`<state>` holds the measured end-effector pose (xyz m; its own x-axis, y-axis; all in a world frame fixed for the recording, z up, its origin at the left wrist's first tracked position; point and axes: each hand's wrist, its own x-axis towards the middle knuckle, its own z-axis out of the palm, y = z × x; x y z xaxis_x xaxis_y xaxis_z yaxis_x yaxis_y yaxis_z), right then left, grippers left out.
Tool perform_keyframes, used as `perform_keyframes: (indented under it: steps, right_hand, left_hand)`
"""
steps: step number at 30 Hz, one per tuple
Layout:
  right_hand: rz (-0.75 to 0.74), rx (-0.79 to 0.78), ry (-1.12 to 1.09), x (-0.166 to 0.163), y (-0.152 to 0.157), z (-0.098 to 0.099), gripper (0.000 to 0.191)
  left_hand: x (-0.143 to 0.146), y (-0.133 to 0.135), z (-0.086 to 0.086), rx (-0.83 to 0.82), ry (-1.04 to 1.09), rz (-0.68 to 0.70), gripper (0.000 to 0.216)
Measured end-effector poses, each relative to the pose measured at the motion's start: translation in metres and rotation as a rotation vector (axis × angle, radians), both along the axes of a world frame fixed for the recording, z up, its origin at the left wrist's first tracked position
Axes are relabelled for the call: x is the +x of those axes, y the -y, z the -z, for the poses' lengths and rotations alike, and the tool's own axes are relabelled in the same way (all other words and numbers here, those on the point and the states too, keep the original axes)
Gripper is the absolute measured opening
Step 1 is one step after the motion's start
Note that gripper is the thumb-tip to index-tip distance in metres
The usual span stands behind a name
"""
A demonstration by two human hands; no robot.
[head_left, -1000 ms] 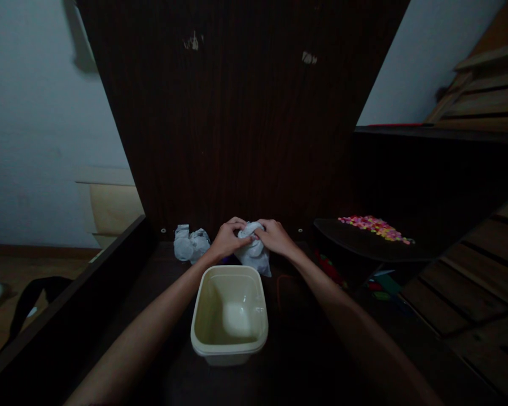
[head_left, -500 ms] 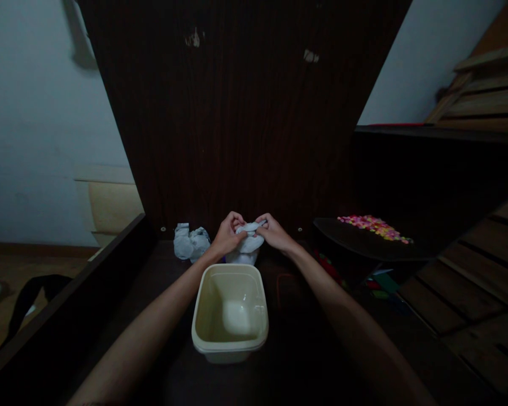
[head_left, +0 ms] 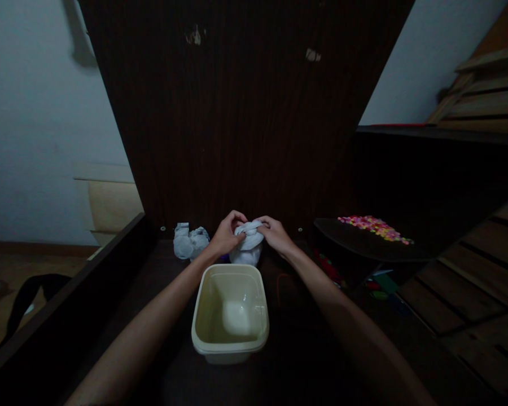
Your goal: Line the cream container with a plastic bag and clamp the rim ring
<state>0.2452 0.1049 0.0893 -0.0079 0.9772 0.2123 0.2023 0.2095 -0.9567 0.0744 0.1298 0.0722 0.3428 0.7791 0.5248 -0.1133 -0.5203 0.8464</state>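
Both hands grip the gathered top of a white plastic bag against the dark back panel. My left hand is closed on its left side, thumb pressed toward the twisted folds. On the right side of the folds, my right hand pinches the bag between thumb and fingers. The bag's lower part bulges beneath the hands, partly hidden behind a cream plastic tub, whose inside looks bare. What the bag contains cannot be made out. A crumpled pale plastic bag lies left of my left hand.
Pink and yellow small pieces lie in a heap on a dark curved shelf at right. A raised dark board edge runs along the left. Wooden slats stand at far right.
The bag's top has been drawn into tighter, twisted folds between my hands. My right hand has shifted slightly down and right; the tub and other things stay put.
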Motion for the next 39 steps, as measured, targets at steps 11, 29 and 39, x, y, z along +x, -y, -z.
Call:
perform_keyframes:
  steps: [11, 29, 39]
  right_hand:
    - [-0.111, -0.135, -0.170, 0.000, 0.014, -0.010, 0.033]
    - [-0.377, -0.324, -0.226, 0.009, 0.013, -0.006, 0.007]
    - [-0.455, -0.350, -0.165, 0.014, 0.012, -0.005, 0.010]
  left_hand:
    - [-0.004, 0.010, 0.000, 0.267, -0.244, -0.239, 0.021]
    - [-0.010, 0.007, 0.009, 0.448, -0.395, -0.292, 0.021]
    - [-0.008, 0.014, 0.007, 0.460, -0.416, -0.261, 0.018]
